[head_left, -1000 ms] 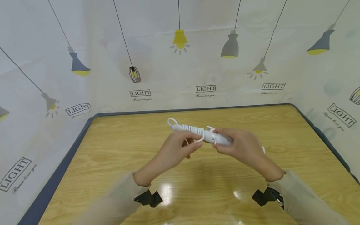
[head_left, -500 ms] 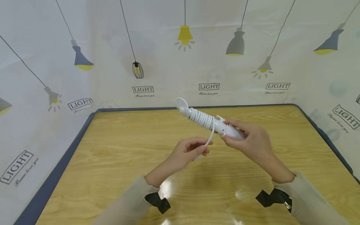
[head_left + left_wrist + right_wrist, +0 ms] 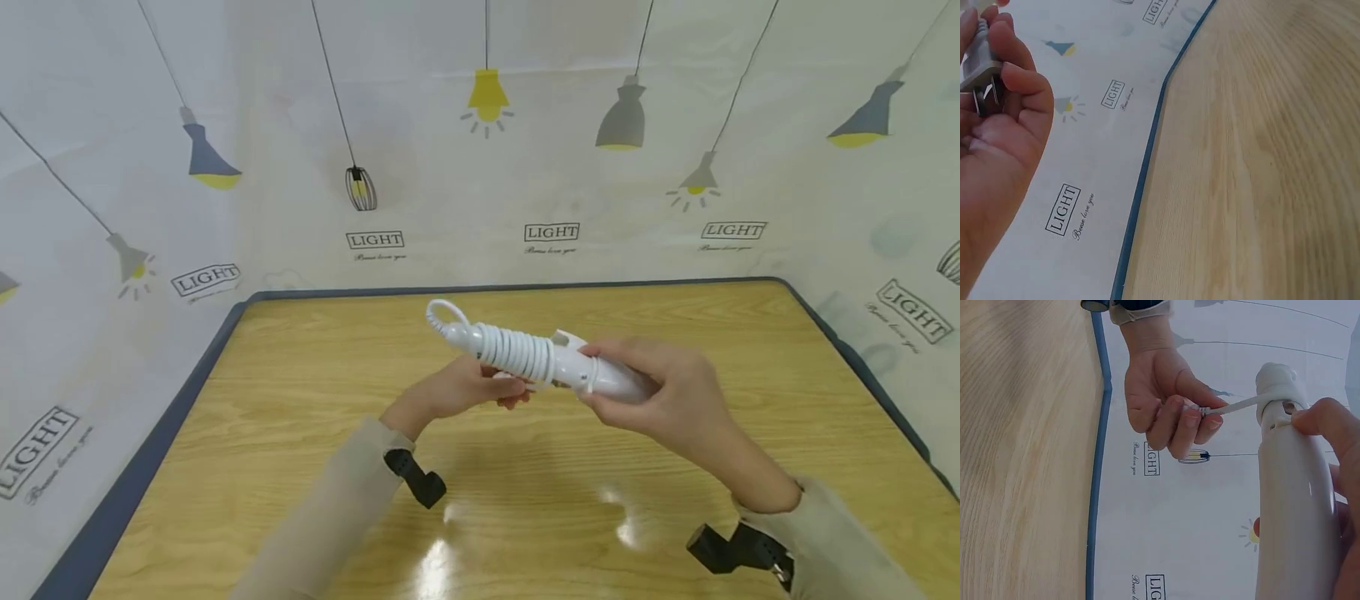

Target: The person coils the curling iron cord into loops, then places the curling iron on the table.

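My right hand (image 3: 678, 387) grips the thick end of a white, wand-shaped curling iron (image 3: 573, 367), held tilted above the table. Its white cord (image 3: 516, 350) is wound in tight coils round the handle, with a small loop at the far tip. Below and behind the coils, my left hand (image 3: 457, 390) holds the plug, partly hidden by the iron in the head view. Two prongs of the plug (image 3: 985, 75) stick out between curled fingers in the left wrist view. A short length of cord (image 3: 1235, 406) runs taut from the left hand to the iron in the right wrist view.
A wood-grain table (image 3: 300, 483) with a dark blue edge (image 3: 375, 291) lies under both hands. White sheeting printed with lamps (image 3: 487, 183) rises behind it and at both sides. Black straps with small devices (image 3: 416, 477) sit on both wrists.
My left hand drew the cord end down towards me, then moved away to behind and under the handle. The iron's far tip rose, then came down again. The right hand keeps its grip.
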Tool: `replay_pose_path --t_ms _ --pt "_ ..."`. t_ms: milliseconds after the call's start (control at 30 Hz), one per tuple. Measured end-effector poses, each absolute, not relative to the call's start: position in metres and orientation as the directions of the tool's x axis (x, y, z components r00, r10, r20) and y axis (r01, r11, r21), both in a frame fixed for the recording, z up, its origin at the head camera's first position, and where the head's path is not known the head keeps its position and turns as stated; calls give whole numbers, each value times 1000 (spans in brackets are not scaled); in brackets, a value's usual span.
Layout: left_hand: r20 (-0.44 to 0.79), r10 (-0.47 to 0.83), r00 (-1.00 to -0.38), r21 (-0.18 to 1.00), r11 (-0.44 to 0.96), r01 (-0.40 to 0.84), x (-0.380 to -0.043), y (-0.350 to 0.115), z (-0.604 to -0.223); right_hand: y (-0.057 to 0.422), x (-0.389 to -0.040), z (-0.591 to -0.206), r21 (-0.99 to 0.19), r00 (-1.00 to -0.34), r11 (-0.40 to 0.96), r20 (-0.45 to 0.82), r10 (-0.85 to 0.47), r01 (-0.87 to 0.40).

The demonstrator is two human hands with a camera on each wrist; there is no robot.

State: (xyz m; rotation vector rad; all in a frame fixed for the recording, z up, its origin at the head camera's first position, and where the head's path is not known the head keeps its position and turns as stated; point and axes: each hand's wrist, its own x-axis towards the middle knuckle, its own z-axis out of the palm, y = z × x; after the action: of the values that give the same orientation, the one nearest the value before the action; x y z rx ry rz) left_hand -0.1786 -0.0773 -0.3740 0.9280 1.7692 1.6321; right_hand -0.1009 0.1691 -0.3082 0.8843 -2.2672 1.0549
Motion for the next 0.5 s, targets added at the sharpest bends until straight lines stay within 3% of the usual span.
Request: replay_pose_path --t_ms 100,233,333,500 --pt "43 824 -565 985 59 160 -188 -80 -371 170 -102 -311 -417 -608 461 670 -426 -783" --pt "31 896 -443 993 23 115 -197 -78 -365 171 -101 -314 -341 -544 437 650 -530 -833" --pt "-35 926 -376 991 81 106 -200 -78 -359 172 -99 -316 -312 -522 427 620 -586 -849" --pt "-129 945 -300 944 209 255 -202 -76 -350 172 -97 -318 -272 -522 450 543 -658 -851"
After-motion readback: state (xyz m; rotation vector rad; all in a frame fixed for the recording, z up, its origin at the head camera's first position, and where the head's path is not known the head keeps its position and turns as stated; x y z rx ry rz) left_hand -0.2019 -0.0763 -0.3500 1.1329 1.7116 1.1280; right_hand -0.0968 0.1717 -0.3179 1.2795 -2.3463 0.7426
